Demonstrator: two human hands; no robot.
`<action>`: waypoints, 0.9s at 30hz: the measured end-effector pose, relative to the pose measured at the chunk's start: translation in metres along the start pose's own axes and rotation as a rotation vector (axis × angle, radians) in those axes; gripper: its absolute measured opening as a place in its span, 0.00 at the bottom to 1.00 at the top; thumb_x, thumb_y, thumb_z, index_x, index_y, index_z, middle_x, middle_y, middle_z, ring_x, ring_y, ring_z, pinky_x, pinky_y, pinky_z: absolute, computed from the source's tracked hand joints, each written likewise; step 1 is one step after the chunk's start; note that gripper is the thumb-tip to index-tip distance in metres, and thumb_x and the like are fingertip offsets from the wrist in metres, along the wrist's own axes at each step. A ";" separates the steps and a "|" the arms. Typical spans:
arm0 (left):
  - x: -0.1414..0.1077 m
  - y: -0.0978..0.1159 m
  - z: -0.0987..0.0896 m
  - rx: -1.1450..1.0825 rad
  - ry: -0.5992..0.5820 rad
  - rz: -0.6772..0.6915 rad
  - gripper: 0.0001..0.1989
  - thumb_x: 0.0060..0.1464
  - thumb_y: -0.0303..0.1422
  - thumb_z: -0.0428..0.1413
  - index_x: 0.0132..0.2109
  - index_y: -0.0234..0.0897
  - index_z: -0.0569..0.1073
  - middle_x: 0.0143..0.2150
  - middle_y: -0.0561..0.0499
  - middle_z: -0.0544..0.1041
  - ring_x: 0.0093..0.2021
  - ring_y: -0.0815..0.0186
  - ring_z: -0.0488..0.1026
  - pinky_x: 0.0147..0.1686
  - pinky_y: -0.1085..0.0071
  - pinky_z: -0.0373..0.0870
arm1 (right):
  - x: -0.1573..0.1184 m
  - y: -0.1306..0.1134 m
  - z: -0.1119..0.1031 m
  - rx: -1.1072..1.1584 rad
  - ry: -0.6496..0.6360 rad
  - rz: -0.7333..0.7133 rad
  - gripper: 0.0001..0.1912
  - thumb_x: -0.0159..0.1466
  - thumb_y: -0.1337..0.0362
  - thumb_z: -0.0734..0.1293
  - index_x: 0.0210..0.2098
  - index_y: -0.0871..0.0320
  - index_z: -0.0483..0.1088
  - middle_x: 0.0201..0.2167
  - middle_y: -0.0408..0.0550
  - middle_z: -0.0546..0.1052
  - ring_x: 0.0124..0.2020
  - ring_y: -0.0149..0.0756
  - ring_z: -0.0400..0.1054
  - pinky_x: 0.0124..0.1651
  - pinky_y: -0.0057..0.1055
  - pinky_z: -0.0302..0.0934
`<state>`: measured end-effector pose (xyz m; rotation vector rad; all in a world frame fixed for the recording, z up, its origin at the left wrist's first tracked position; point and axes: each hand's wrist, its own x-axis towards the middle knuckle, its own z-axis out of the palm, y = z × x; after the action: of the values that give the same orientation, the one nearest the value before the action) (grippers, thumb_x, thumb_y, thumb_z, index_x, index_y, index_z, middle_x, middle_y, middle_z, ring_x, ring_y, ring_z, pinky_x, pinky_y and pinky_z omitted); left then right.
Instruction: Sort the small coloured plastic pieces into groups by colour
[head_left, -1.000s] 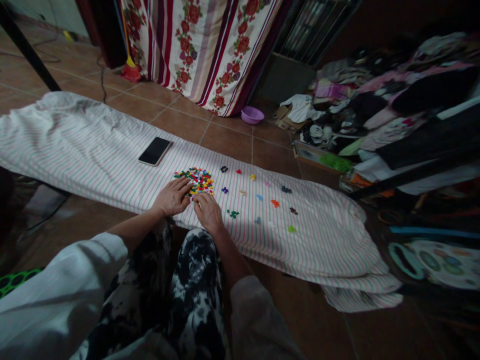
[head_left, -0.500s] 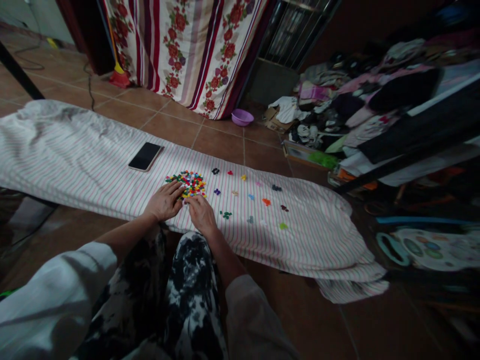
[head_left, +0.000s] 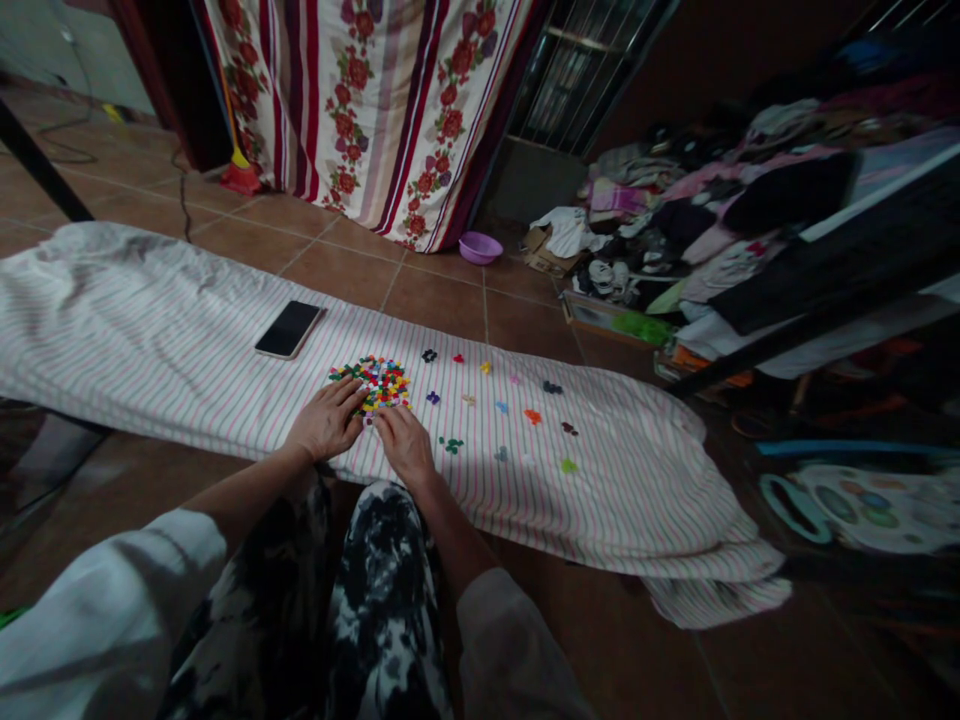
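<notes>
A pile of tiny multicoloured pieces [head_left: 386, 380] lies on the striped cloth in front of me; they are too small to name by kind. My left hand [head_left: 328, 418] rests flat at the pile's left edge, fingers stretched over its near side. At the near right edge of the pile is my right hand [head_left: 405, 443], its fingers bent and drawn together, and whatever is between them is hidden. To the right, small single-colour clusters are spread in rows, among them a dark green cluster [head_left: 451, 445], an orange cluster [head_left: 532, 416] and a lime cluster [head_left: 568, 466].
The striped cloth [head_left: 187, 330] covers a long, low surface across my knees. Left of the pile lies a phone [head_left: 289, 329]. Beyond, a purple basin [head_left: 480, 247] stands on the tiled floor near a floral curtain [head_left: 405, 100]. Heaped clothes [head_left: 667, 200] lie at the right.
The view has tilted slightly, so the cloth and hands sit a little lower in the picture. Both hands stay at the pile, with only slight finger movement.
</notes>
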<state>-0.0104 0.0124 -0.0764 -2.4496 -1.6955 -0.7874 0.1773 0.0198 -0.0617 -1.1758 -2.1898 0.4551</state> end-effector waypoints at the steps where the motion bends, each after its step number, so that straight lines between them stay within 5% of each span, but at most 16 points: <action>1: 0.000 0.000 0.000 -0.006 0.002 -0.001 0.24 0.58 0.35 0.47 0.61 0.35 0.67 0.63 0.39 0.68 0.67 0.51 0.59 0.62 0.48 0.61 | 0.001 0.001 0.000 0.016 0.015 0.014 0.12 0.70 0.62 0.59 0.47 0.53 0.73 0.42 0.49 0.76 0.46 0.36 0.69 0.52 0.31 0.64; 13: 0.001 0.001 0.001 0.028 0.024 0.016 0.23 0.59 0.35 0.47 0.59 0.34 0.68 0.61 0.38 0.69 0.66 0.51 0.61 0.62 0.49 0.62 | 0.031 0.017 -0.007 0.066 0.107 0.068 0.14 0.65 0.69 0.58 0.46 0.53 0.71 0.44 0.49 0.74 0.48 0.37 0.69 0.53 0.34 0.63; 27: -0.001 0.000 0.000 0.037 -0.010 0.005 0.25 0.58 0.35 0.47 0.61 0.33 0.67 0.63 0.39 0.68 0.66 0.51 0.59 0.63 0.50 0.61 | 0.072 0.068 -0.021 0.045 0.227 0.191 0.16 0.62 0.70 0.58 0.43 0.56 0.74 0.42 0.50 0.76 0.44 0.36 0.71 0.51 0.32 0.64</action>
<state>-0.0103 0.0118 -0.0770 -2.4361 -1.6915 -0.7374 0.2034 0.1175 -0.0589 -1.3494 -1.8748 0.4246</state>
